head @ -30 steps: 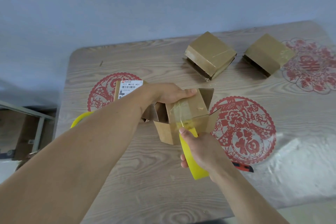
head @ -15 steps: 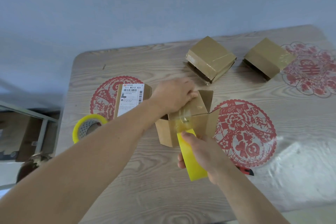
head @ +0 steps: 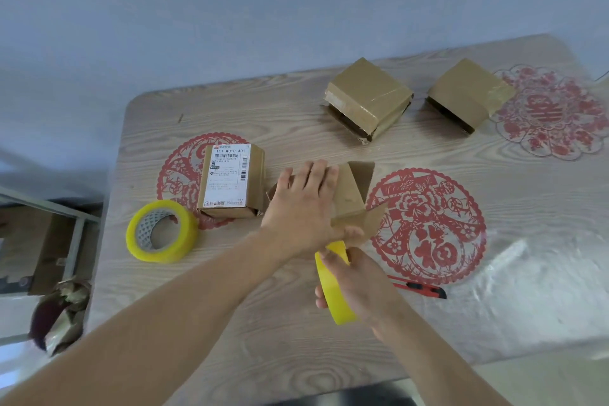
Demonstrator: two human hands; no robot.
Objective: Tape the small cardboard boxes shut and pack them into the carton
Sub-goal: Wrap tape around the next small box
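A small cardboard box (head: 351, 198) with side flaps sticking out sits mid-table. My left hand (head: 304, 204) lies flat on its top, fingers straight, pressing it down. My right hand (head: 357, 283) grips a yellow tape roll (head: 333, 293) just in front of the box, on edge. A box with a white shipping label (head: 230, 180) stands to the left. Two taped boxes sit at the back: one (head: 369, 97) centre, one (head: 469, 94) right. No carton is clearly in view.
A second yellow tape roll (head: 161, 231) lies at the table's left. A red utility knife (head: 418, 287) lies right of my right hand. Red paper-cut decorations (head: 428, 227) lie under a clear table cover. A metal shelf (head: 43, 241) stands left of the wooden table (head: 263, 339).
My left hand moved from gripping the box's top edge to lying flat across the top. My right hand drew the tape roll down and toward me.
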